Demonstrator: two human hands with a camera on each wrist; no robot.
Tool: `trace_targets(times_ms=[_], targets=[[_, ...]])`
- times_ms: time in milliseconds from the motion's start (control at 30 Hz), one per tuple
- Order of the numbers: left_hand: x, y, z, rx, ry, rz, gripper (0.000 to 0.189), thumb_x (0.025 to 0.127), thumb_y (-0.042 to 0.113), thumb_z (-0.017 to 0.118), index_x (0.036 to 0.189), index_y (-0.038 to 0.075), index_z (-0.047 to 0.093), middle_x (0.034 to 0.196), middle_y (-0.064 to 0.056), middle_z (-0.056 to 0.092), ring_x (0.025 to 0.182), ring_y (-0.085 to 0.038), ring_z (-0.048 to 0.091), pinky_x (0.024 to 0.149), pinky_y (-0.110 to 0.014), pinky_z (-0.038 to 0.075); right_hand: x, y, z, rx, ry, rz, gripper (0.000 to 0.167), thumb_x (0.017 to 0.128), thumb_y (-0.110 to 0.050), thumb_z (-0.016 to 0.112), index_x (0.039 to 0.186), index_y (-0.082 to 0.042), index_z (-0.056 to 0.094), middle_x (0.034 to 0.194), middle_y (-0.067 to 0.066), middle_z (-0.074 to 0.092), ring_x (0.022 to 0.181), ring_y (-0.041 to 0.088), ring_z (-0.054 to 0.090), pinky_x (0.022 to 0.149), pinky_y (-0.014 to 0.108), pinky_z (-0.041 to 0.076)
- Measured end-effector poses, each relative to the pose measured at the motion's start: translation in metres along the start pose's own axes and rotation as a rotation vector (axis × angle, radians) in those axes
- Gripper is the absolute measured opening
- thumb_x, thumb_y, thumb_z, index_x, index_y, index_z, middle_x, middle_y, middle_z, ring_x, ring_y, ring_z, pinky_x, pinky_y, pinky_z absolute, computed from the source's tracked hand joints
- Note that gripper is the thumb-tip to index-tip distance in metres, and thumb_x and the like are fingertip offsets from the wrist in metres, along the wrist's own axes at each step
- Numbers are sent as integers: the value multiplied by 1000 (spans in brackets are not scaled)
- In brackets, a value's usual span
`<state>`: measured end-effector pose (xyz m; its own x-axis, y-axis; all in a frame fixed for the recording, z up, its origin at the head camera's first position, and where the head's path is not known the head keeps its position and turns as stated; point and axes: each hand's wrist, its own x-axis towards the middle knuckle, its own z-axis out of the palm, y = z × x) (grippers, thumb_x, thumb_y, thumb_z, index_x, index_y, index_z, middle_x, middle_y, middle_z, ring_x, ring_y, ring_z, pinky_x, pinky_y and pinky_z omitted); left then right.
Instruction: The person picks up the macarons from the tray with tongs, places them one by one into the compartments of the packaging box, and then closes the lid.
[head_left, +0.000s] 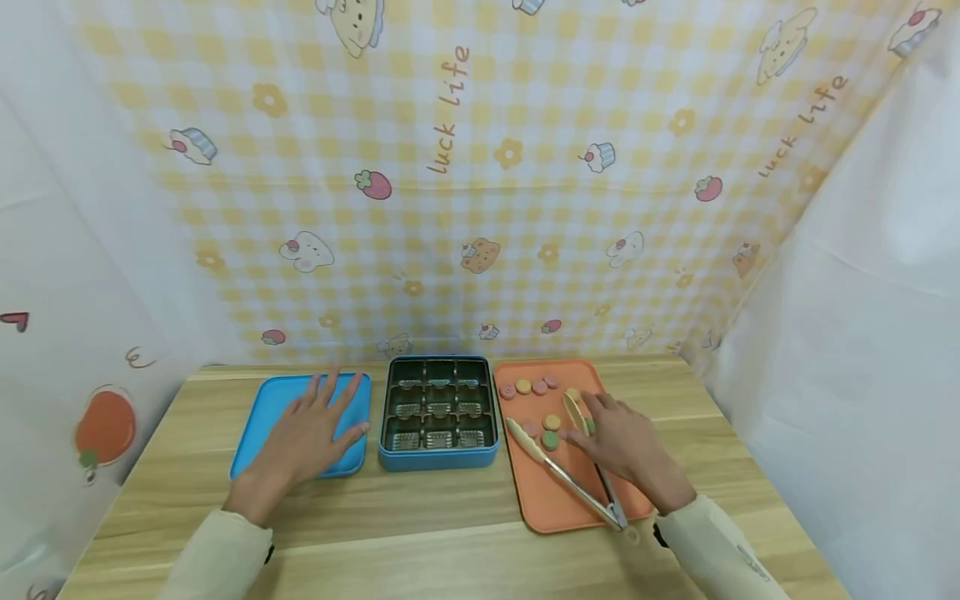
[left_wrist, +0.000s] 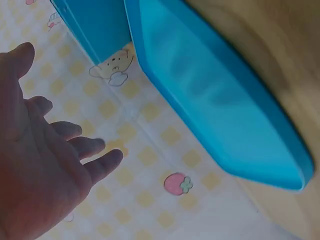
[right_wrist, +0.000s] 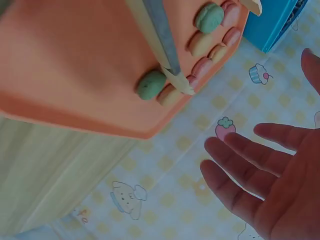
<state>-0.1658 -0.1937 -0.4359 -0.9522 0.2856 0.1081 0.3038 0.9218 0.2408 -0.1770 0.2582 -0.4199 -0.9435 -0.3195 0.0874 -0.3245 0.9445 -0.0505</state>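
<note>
My left hand (head_left: pixel 303 433) hovers over the blue tray (head_left: pixel 258 425) with its fingers spread, holding nothing; in the left wrist view the hand (left_wrist: pixel 47 155) has its palm bare. Above the orange tray (head_left: pixel 551 504), my right hand (head_left: pixel 626 442) is held with relaxed fingers; the right wrist view shows this hand (right_wrist: pixel 282 185) also bare, apart from everything. Tongs (head_left: pixel 573 486) with pale tips lie spread on that tray, handle end toward me. Pink, yellow and green macarons lie around them, such as a green macaron (head_left: pixel 551 440) and a yellow macaron (head_left: pixel 523 387).
Between the trays stands a blue box (head_left: pixel 438 460) with a dark insert (head_left: pixel 438 392) of several compartments. All stand on a wooden table (head_left: pixel 390 533). A checked curtain (head_left: pixel 480 208) hangs behind the table, and white cloth (head_left: pixel 847 317) hangs at the right.
</note>
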Motion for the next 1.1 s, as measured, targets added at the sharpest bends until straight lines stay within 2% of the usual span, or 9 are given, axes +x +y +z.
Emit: trace_targets(times_ms=[100,167,300,400,500,700,900,1100], targets=[[-1,0,6,-23,-7,-14,76,101,48,52,160,12,21,162,-27,16,141,-55,26,104,-70,31,-11,1,4,42,-45,14,76,89,-59,64,139,-2,53,125,22,63,78,27,68,57,37,54],[-2,0,10,-33,-9,-23,76,101,47,52,160,12,20,160,-28,20,140,-53,30,103,-71,32,-19,1,8,46,-64,15,73,88,-59,66,135,-3,57,119,20,65,67,19,65,50,30,50],[-4,2,15,-59,2,-32,76,101,45,54,160,11,20,158,-29,26,138,-52,35,100,-71,34,-32,0,15,68,-104,47,70,87,-58,68,132,-5,60,116,16,66,62,11,59,49,26,45],[-4,3,19,-76,16,-26,76,101,45,54,159,7,22,155,-30,31,135,-52,40,99,-69,37,-39,0,20,90,-125,76,72,85,-58,70,134,-5,59,113,17,66,60,9,55,49,27,44],[-4,4,23,-120,19,-27,77,101,48,52,158,5,24,154,-30,33,132,-52,43,99,-66,39,-45,-1,24,114,-143,93,75,83,-59,71,133,-5,58,103,14,66,55,7,49,47,26,41],[-2,7,31,-242,-23,-88,80,102,55,45,158,4,20,152,-30,38,132,-51,44,98,-64,42,-55,-4,31,153,-177,116,84,79,-62,73,133,0,56,81,3,59,56,9,47,48,28,40],[2,14,38,-297,-17,-132,77,103,51,44,158,2,20,147,-33,42,131,-52,45,99,-65,41,-61,-6,37,215,-158,137,88,76,-60,77,131,4,54,69,-3,47,56,11,43,49,27,36],[8,20,44,-408,25,-173,69,106,37,43,156,-4,20,148,-32,40,135,-51,40,107,-63,35,-61,-6,44,219,-116,134,93,73,-60,79,134,4,48,68,-4,48,56,9,42,49,25,35]])
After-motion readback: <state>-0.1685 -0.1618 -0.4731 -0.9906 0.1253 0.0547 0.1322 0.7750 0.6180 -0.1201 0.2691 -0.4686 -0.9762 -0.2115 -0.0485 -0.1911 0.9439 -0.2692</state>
